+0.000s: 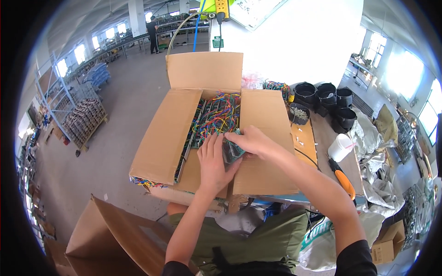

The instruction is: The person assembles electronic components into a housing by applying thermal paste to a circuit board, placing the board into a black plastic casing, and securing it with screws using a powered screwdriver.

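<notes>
An open cardboard box stands in front of me, its flaps folded outward. Inside lie rows of dark parts with a tangle of coloured wires over them. Above the near part of the box, both hands are closed around a small dark piece with green edges, seemingly a circuit board. My left hand steadies it from the left, fingers extended along it and thumb beneath. From the right, my right hand grips its top edge. The fingers hide part of the piece.
Right of the box are a tray of small metal parts, black round containers, a white tub and an orange-handled tool. Another open carton stands lower left. A person stands far off.
</notes>
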`<state>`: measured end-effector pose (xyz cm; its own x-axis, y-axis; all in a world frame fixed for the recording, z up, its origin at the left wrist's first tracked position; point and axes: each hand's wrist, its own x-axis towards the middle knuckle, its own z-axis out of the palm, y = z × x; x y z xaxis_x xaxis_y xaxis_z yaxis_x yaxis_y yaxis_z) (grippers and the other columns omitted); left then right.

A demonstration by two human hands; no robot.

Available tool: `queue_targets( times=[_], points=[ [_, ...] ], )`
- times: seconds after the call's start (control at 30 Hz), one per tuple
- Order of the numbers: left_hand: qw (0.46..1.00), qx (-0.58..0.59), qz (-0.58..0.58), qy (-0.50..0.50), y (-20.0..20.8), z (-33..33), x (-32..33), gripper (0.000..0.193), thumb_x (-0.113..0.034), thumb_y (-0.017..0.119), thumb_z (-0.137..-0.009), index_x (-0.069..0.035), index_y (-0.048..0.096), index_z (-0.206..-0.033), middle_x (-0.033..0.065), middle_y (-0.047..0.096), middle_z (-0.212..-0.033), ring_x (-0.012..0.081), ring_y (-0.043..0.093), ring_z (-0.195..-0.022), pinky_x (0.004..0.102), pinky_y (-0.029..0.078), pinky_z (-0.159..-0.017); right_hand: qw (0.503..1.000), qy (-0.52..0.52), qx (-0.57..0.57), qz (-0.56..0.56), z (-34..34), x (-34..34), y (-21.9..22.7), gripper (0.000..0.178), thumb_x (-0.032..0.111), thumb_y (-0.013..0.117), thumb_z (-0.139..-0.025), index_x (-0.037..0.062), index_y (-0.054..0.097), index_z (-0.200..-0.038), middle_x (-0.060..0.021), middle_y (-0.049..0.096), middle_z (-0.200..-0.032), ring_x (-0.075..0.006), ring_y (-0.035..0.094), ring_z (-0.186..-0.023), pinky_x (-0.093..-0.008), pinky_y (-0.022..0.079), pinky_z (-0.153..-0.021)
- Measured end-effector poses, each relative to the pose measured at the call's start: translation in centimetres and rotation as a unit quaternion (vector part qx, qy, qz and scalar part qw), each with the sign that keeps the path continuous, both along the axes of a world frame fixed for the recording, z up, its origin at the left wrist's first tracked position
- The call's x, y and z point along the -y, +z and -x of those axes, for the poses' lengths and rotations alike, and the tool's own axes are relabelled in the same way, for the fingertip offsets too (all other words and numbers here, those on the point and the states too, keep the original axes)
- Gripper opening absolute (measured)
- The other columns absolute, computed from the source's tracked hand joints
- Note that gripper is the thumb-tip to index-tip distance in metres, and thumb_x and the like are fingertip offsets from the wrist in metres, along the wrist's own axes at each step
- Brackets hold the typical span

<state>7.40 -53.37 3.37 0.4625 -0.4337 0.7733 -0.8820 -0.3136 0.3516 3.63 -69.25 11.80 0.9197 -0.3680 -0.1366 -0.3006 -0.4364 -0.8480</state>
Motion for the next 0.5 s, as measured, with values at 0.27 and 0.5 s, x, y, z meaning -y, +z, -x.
queue_targets(
  times=[0.27, 0.5],
  points=[
    [0.997, 0.002, -0.021, 0.080, -2.8, -0.2, 0.7, 0.075, -0.016, 0.074, -0.081, 0.003, 0.042, -0.146, 0.0262, 0.044, -0.150, 0.0474, 0.043, -0.137, 0.0527, 0.038, -0.110, 0.994, -0.035, 0.027, -0.098, 0.3, -0.6, -1.2, 0.043, 0.032, 0.063, -0.095, -0.0051, 0.065, -0.074, -0.0102, 0.061, -0.059, -0.0177, 0.061, -0.049, -0.0329, 0.046, -0.043],
    [0.996, 0.033, -0.031, 0.079, -3.2, -0.2, 0.9, 0.074, -0.017, 0.074, -0.079, 0.003, 0.045, -0.144, 0.0268, 0.045, -0.149, 0.0486, 0.043, -0.135, 0.0528, 0.039, -0.111, 0.990, -0.029, 0.027, -0.136, 1.0, -0.2, -1.7, 0.036, 0.037, 0.061, -0.098, 0.0027, 0.064, -0.089, -0.0018, 0.061, -0.064, -0.0109, 0.055, -0.049, -0.0267, 0.038, -0.041]
  ],
)
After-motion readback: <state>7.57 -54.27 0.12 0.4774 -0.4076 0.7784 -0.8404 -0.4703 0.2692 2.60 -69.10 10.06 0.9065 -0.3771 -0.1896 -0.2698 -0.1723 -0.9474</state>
